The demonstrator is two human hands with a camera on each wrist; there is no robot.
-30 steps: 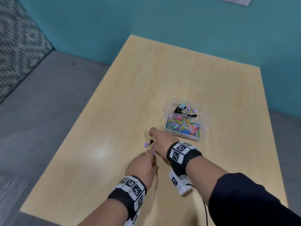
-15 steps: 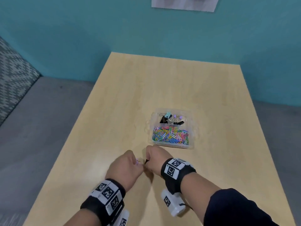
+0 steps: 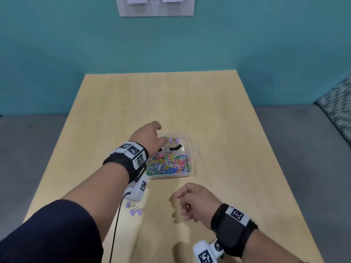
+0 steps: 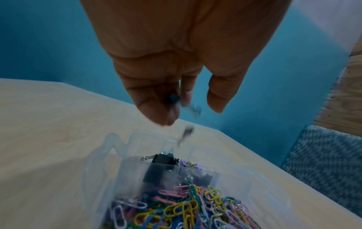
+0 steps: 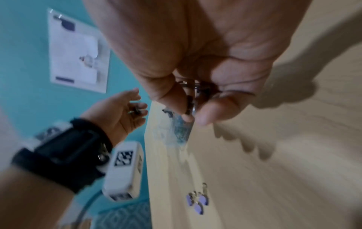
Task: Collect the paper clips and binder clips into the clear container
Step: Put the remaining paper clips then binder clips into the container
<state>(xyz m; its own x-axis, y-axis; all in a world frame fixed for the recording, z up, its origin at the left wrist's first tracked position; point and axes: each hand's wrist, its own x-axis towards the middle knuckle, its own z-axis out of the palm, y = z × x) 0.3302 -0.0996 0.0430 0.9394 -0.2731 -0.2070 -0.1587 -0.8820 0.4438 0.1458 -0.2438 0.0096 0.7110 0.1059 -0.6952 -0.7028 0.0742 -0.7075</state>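
The clear container (image 3: 171, 177) sits mid-table, with coloured paper clips (image 3: 168, 164) in its near compartment and black and purple binder clips (image 3: 173, 147) in its far one. My left hand (image 3: 161, 143) hovers over the far compartment with its fingers pointing down and loosened (image 4: 188, 108). A blurred binder clip (image 4: 187, 133) falls from it toward the container (image 4: 125, 155). Nearer me, my right hand (image 3: 182, 205) is curled above the table and pinches a black binder clip (image 5: 191, 102). Three purple binder clips (image 3: 135, 208) lie loose on the table under my left forearm.
The light wooden table (image 3: 218, 114) ends at a teal wall, where a white notice (image 3: 155, 6) hangs. Grey floor lies on both sides and a patterned cushion (image 3: 338, 107) at the right. A black cable (image 3: 115, 224) hangs from my left wrist camera.
Both hands were together over the loose clips near the front. My left hand has since gone up to the container and lets clips fall; my right hand has drawn away, still holding a clip.
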